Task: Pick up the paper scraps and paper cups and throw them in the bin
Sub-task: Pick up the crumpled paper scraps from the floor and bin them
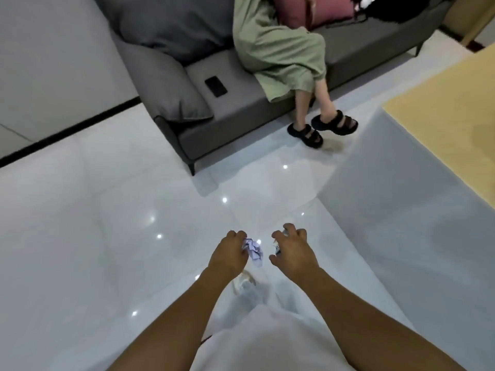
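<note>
Paper scraps point(253, 250) sit gripped in left hand point(230, 254); right hand point(292, 250) curls around something unclear.

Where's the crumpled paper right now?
In the head view, low centre: the crumpled paper is gripped by the left hand, just left of the right hand, above the floor.

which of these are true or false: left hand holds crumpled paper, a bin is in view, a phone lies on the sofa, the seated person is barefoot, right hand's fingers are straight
1. The left hand holds crumpled paper. True.
2. A bin is in view. False: no bin shows anywhere in the picture.
3. A phone lies on the sofa. True: it lies flat on the seat near the armrest.
4. The seated person is barefoot. False: they wear dark sandals.
5. The right hand has straight fingers. False: they curl around something small, too blurred to name.
</note>
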